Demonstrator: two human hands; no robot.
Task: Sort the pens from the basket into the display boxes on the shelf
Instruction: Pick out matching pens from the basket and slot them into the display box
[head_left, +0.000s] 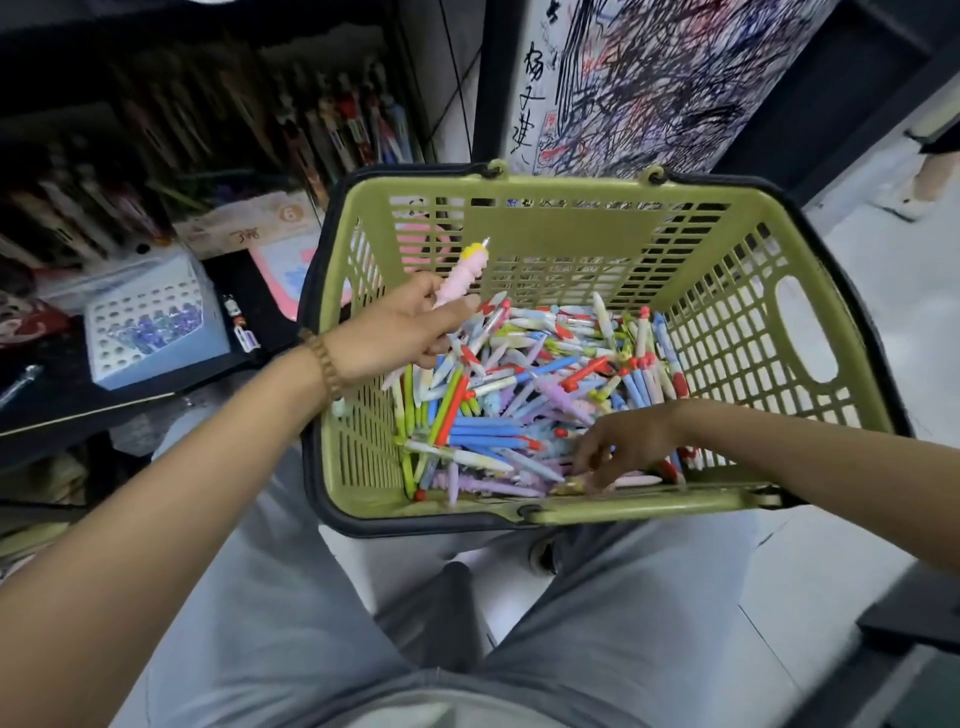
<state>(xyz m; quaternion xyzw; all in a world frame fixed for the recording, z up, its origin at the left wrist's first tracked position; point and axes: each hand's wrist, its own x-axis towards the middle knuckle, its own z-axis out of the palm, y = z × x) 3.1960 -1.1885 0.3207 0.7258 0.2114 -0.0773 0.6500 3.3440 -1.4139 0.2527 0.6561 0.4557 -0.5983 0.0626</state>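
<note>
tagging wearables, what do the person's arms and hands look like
Both forearms are bare, with no sleeves or gloves in view. The left hand has a brown, wood-like link bracelet at its wrist; the right hand shows no jewellery.

The black shelf (67, 410) carries a pale blue display box (156, 332) near its front edge, a few purple pens standing in its holes. A small pen (240, 325) lies just right of it, and a pink-and-white packet (283, 265) farther back.
</note>
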